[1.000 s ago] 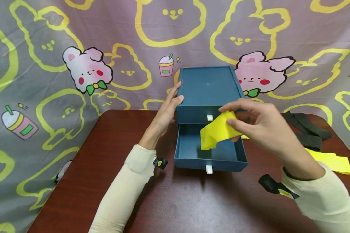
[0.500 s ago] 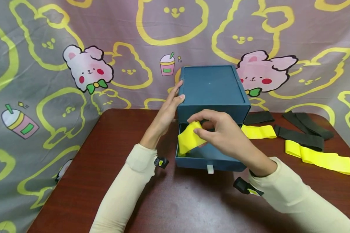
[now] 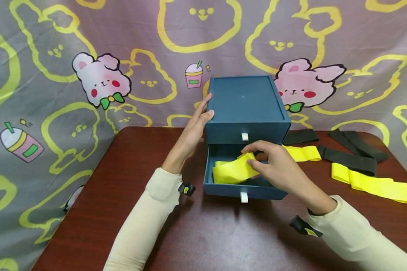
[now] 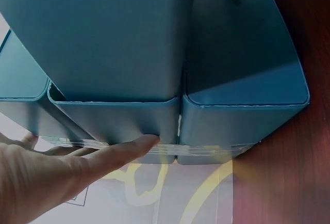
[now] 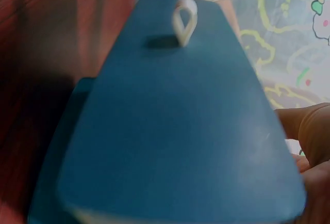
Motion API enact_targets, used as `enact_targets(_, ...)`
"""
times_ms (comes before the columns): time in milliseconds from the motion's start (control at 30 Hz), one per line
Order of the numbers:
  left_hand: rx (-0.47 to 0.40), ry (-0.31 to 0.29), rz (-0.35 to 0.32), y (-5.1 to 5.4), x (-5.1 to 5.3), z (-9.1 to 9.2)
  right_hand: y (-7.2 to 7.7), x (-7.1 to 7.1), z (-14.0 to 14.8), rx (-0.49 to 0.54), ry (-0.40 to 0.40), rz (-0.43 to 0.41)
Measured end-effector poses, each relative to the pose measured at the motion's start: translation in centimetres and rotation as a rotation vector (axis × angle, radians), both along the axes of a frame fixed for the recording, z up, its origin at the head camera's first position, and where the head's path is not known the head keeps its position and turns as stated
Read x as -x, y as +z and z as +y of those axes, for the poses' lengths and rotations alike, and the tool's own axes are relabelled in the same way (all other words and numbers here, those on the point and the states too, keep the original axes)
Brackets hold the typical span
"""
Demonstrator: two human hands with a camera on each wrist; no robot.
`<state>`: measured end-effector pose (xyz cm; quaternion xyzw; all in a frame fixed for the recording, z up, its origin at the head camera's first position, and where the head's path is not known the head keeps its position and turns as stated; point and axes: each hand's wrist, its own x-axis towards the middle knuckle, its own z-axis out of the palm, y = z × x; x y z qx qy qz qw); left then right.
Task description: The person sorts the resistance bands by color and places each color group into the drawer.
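A dark blue two-drawer box (image 3: pixel 247 98) stands on the table with its lower drawer (image 3: pixel 220 189) pulled out. My left hand (image 3: pixel 194 130) rests along the box's left side, fingers straight; the left wrist view shows its thumb (image 4: pixel 129 150) against the wall. At the pulled-out drawer, my right hand (image 3: pixel 274 162) pinches the right end of a folded yellow fabric strip (image 3: pixel 232 172), which lies mostly inside. The right wrist view shows a drawer front with a white pull loop (image 5: pixel 184 20) and part of the right hand (image 5: pixel 315 141); the strip is hidden there.
Right of the box lie more yellow strips (image 3: pixel 373 183) and several black strips (image 3: pixel 351 162). The upper drawer (image 3: pixel 224 132) is closed. A patterned cloth (image 3: pixel 149 30) hangs behind the brown table (image 3: pixel 139 162).
My right hand has carried the yellow strip left and down into the lower drawer, then shifted slightly right, lower than before. The left hand has stayed against the box.
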<state>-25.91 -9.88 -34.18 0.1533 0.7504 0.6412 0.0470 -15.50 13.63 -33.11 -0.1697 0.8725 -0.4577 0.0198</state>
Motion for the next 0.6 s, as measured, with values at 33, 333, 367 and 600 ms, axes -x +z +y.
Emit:
enact_targets(33, 0.0, 0.0, -0.001, 0.0, 0.0, 0.0, -0.2, 0.0, 0.2, -0.014, -0.01, 0.003)
enact_targets(333, 0.004, 0.0, 0.004, -0.2, 0.1, 0.0, -0.9, 0.2, 1.5, -0.161, -0.05, 0.03)
enact_targets(367, 0.004, -0.001, 0.004, -0.2, 0.1, 0.0, -0.9, 0.3, 1.5, -0.177, -0.047, 0.034)
enact_targets(600, 0.007, 0.001, 0.004, 0.0, 0.0, -0.1, -0.5, 0.4, 1.6, -0.298, -0.073, 0.069)
